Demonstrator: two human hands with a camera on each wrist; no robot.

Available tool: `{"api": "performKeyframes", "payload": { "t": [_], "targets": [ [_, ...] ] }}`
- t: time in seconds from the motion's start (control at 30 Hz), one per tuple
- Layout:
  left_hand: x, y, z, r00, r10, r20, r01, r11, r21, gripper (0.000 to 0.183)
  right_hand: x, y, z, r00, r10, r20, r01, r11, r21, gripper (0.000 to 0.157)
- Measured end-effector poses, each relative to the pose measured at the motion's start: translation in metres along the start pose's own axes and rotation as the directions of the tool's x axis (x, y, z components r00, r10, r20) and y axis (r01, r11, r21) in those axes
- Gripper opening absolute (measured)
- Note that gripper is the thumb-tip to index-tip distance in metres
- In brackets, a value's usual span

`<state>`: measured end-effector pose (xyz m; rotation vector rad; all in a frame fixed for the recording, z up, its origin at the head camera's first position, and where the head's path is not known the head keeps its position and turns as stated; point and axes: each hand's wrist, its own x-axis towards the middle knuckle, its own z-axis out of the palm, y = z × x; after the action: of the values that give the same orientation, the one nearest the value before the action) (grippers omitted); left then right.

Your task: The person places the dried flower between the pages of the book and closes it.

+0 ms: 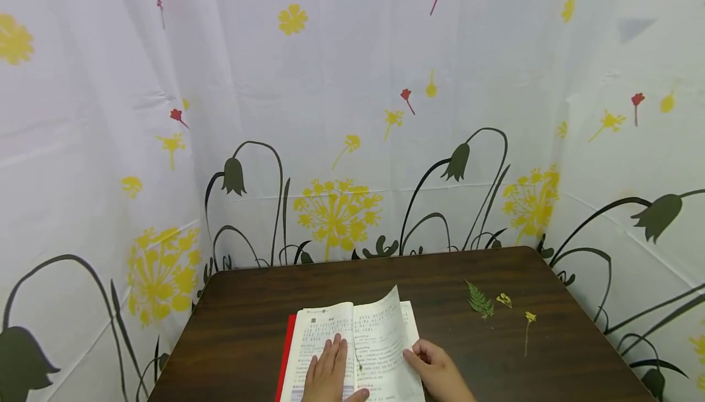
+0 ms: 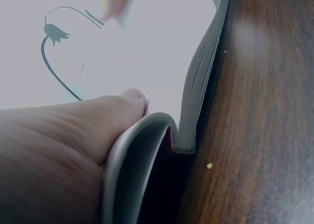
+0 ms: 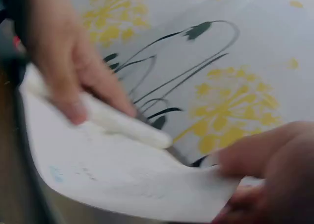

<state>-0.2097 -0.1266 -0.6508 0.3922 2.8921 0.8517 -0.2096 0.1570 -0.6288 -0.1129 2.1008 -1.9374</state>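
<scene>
An open book (image 1: 316, 328) with printed pages and a red cover edge lies near the table's front. My left hand (image 1: 326, 368) rests with extended fingers on the left page, its thumb (image 2: 122, 104) at the inner fold in the left wrist view. My right hand (image 1: 437, 370) pinches the outer edge of a right-hand page (image 1: 390, 328), which curves up off the pages below. In the right wrist view, thumb and fingers of the right hand (image 3: 274, 165) hold that page's corner. A thin dried plant stem (image 1: 359, 360) shows beside the fold.
A green fern leaf (image 1: 480, 300), a small yellow flower (image 1: 503, 300) and a long-stemmed yellow flower (image 1: 529, 323) lie on the dark wooden table (image 1: 242, 304), right of the book. Behind it hangs a white curtain (image 1: 341, 84) printed with flowers.
</scene>
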Motion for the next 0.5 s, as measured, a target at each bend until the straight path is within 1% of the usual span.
{"api": "performKeyframes", "payload": {
  "t": [0.03, 0.07, 0.13, 0.2, 0.23, 0.27, 0.3, 0.37, 0.43, 0.5],
  "targets": [
    [0.001, 0.000, 0.000, 1.000, 0.000, 0.005, 0.000, 1.000, -0.005, 0.119, -0.002, 0.000, -0.004, 0.997, 0.029, 0.069, -0.031, 0.999, 0.038, 0.038],
    [0.001, 0.001, 0.000, 1.000, 0.002, 0.012, -0.002, 1.000, -0.009, 0.119, -0.005, -0.001, -0.009, 0.988, 0.057, 0.142, -0.068, 0.995, 0.075, 0.037],
    [0.002, 0.001, 0.000, 1.000, 0.005, 0.019, -0.004, 1.000, -0.019, 0.120, -0.008, -0.001, -0.019, 0.956, 0.090, 0.279, -0.133, 0.981, 0.139, 0.041],
    [0.003, 0.000, 0.001, 1.000, 0.011, 0.017, -0.011, 1.000, -0.025, 0.120, -0.009, -0.002, -0.023, 0.927, 0.080, 0.365, -0.162, 0.966, 0.201, 0.045],
    [0.003, 0.000, 0.000, 1.000, 0.016, 0.012, -0.015, 1.000, -0.027, 0.119, -0.008, -0.003, -0.023, 0.918, 0.053, 0.392, -0.151, 0.963, 0.224, 0.047],
    [0.003, -0.001, 0.000, 1.000, 0.022, 0.005, -0.022, 0.999, -0.025, 0.118, -0.007, -0.004, -0.021, 0.914, 0.018, 0.406, -0.124, 0.963, 0.238, 0.051],
    [0.003, -0.002, 0.000, 1.000, 0.027, -0.003, -0.027, 0.999, -0.028, 0.117, -0.006, -0.005, -0.018, 0.913, -0.025, 0.407, -0.079, 0.968, 0.238, 0.052],
    [0.003, -0.003, -0.001, 0.999, 0.044, -0.025, -0.045, 0.998, -0.040, 0.112, -0.002, -0.008, -0.007, 0.912, -0.087, 0.400, 0.002, 0.978, 0.208, 0.056],
    [0.003, -0.005, -0.005, 0.996, 0.073, -0.055, -0.076, 0.996, -0.055, 0.103, -0.001, -0.010, 0.005, 0.911, -0.114, 0.397, 0.056, 0.986, 0.154, 0.060],
    [0.002, -0.005, -0.010, 0.989, 0.100, -0.111, -0.109, 0.991, -0.080, 0.088, -0.002, -0.010, 0.018, 0.912, -0.128, 0.390, 0.103, 0.991, 0.084, 0.057]
  ]
}}
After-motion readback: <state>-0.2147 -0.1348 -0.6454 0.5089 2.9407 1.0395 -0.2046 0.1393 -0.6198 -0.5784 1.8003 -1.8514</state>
